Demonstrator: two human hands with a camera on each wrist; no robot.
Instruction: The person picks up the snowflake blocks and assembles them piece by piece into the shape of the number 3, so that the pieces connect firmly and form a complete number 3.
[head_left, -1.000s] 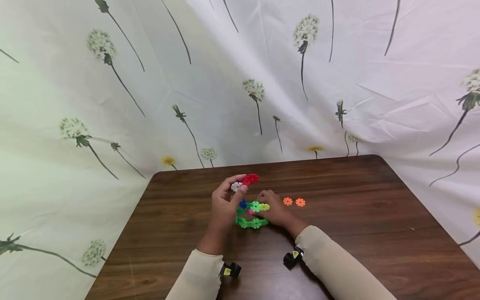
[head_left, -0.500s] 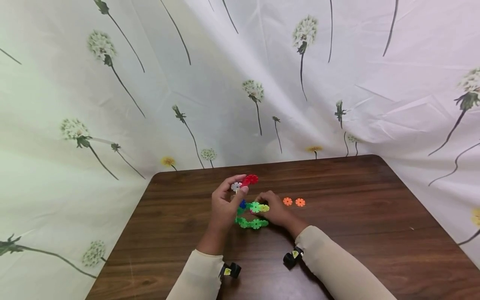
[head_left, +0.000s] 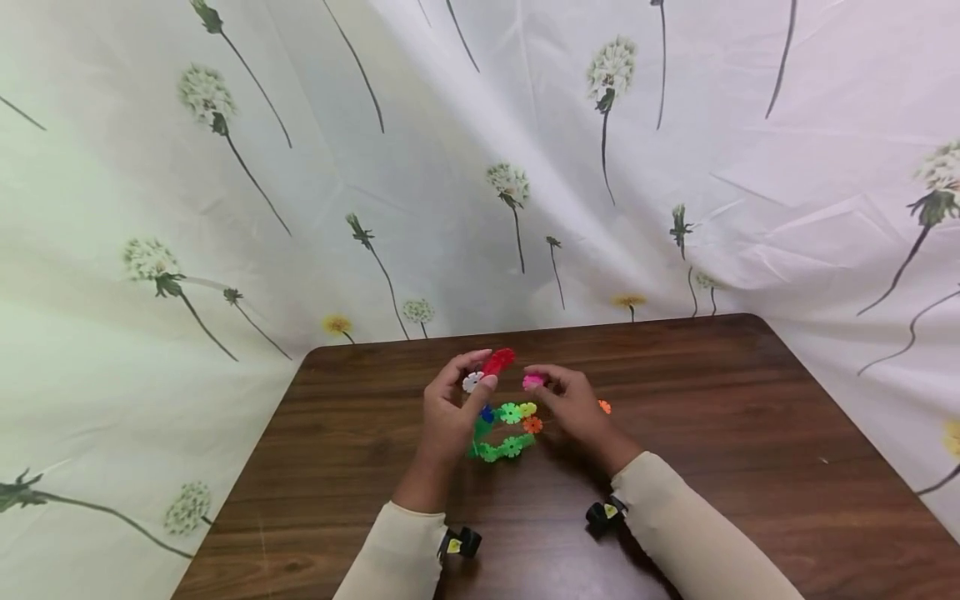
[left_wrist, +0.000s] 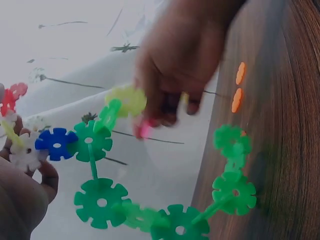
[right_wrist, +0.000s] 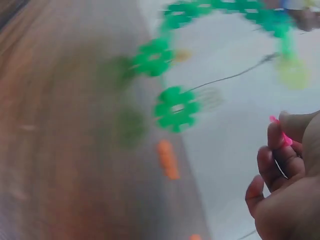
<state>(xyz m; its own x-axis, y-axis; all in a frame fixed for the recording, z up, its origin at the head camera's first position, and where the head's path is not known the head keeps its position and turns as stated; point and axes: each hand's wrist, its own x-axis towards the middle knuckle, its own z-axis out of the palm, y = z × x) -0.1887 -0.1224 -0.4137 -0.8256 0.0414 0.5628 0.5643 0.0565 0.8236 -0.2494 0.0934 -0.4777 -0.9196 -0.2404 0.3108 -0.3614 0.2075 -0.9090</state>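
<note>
My left hand (head_left: 450, 417) grips a curved chain of notched, flower-shaped interlocking discs (left_wrist: 101, 202). Its fingers and thumb are around the white disc (head_left: 473, 382), with red discs (head_left: 498, 361) sticking out above. From there the chain runs through a blue disc (left_wrist: 57, 144) and several green ones, bending into an open loop. One branch ends in a yellow-green disc (left_wrist: 127, 101). A pink disc (head_left: 533, 381) is pinched between thumb and fingers of my right hand (head_left: 581, 408), apart from the chain and just right of the red discs.
Two loose orange discs (left_wrist: 240, 73) lie on the brown wooden table (head_left: 720, 467), beyond the chain; my right hand hides one in the head view. Another orange disc (head_left: 532, 425) shows by the loop's opening. A dandelion-print cloth (head_left: 450, 208) hangs behind the table.
My right hand has moved up and away from the loop, bringing the pink disc with it. The left hand stays nearly in place; the red discs have tilted slightly.
</note>
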